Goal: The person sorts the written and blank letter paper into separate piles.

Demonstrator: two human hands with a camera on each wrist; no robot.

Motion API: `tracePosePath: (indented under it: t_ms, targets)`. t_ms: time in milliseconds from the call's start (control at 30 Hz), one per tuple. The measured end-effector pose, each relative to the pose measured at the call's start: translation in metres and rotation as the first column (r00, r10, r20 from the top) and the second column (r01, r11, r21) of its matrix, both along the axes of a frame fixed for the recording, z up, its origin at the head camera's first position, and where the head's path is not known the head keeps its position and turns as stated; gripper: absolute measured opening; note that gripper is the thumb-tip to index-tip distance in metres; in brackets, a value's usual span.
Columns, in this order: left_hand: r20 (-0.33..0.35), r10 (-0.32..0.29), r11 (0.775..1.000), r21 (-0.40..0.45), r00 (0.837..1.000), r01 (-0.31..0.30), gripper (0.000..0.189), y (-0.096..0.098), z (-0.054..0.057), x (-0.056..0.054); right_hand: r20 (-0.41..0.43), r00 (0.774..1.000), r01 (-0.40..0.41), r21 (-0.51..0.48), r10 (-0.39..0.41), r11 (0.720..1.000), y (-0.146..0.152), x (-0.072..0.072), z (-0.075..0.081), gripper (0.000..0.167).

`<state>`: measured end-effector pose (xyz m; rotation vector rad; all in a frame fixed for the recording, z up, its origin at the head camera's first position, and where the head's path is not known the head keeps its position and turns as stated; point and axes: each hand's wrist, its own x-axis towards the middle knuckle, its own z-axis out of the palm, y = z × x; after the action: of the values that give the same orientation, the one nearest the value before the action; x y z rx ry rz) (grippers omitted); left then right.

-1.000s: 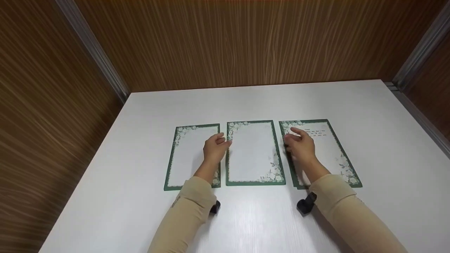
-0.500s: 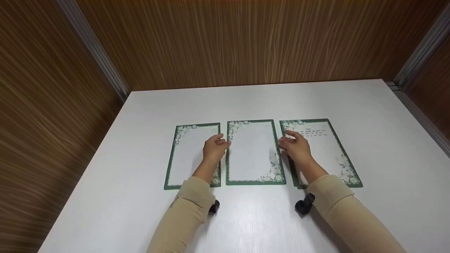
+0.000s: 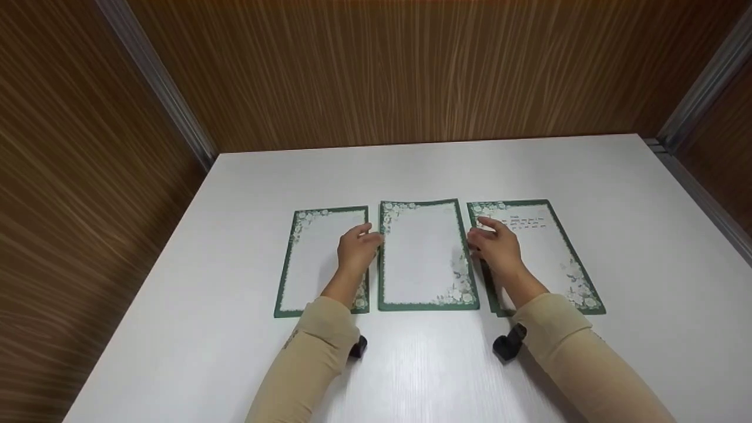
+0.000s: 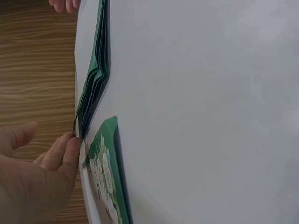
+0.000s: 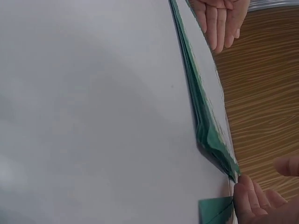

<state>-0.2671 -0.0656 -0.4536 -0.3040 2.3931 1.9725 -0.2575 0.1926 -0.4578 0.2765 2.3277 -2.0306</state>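
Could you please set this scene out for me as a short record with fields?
Surface: white table
Backdrop: wood-grain panel
Layout: three green-bordered papers side by side
Middle stack: several layers, edges bent in the wrist views, no writing visible
Left hand: touches the middle stack's left edge
Right hand: touches its right edge
Left paper: floral border, partly hidden by the arm
Right paper: lines of text near the top, too small to read

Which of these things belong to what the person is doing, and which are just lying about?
Apparently in the job:
middle paper stack
left hand, at its left edge
right hand, at its right edge

Apparently just lying about:
left paper, with flowered border
right paper, with writing near the top
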Motion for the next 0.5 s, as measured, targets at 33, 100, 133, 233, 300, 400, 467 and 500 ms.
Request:
tracePosePath:
  t_ms: [33,100,133,233,300,400,467,500]
  targets:
    - [0.0,0.003,1.0,-0.001,1.0,-0.003,0.046,0.0,0.0003,0.0001,-0.001,1.0,0.002,-0.002,-0.002,1.0,-0.0001,0.0001,0.0,0.055]
    - [0.001,0.01,1.0,-0.007,1.0,-0.01,0.045,0.0003,0.0011,0.0003,-0.001,1.0,0.006,-0.011,-0.006,1.0,-0.0003,0.0,-0.0002,0.055]
    - [0.003,0.013,1.0,-0.007,1.0,-0.013,0.045,0.0007,0.0016,0.0003,-0.002,1.0,0.006,-0.017,-0.006,1.0,-0.0003,0.0,-0.0001,0.055]
    - [0.001,0.017,1.0,0.005,1.0,-0.017,0.045,0.001,0.0016,0.0,-0.001,1.0,0.005,-0.027,-0.005,1.0,-0.0002,-0.0001,-0.0002,0.057]
    - [-0.005,0.015,1.0,0.012,1.0,-0.015,0.044,0.001,0.0011,-0.0003,-0.001,1.0,0.0,-0.029,-0.001,1.0,-0.0001,-0.0003,-0.0008,0.059]
    - [-0.019,0.011,1.0,0.022,1.0,-0.01,0.044,0.0002,0.0009,0.0003,-0.003,1.0,-0.014,-0.024,0.013,1.0,-0.0003,-0.0003,-0.0018,0.062]
    - [-0.029,0.01,0.999,0.031,1.0,-0.009,0.043,-0.0003,0.0005,0.0008,-0.01,1.0,-0.026,-0.019,0.026,0.999,-0.0006,-0.0003,-0.0028,0.064]
    - [-0.035,0.012,0.999,0.038,0.999,-0.01,0.043,-0.0007,0.0003,0.0011,-0.014,0.999,-0.031,-0.016,0.031,0.999,-0.0008,-0.0004,-0.0031,0.065]
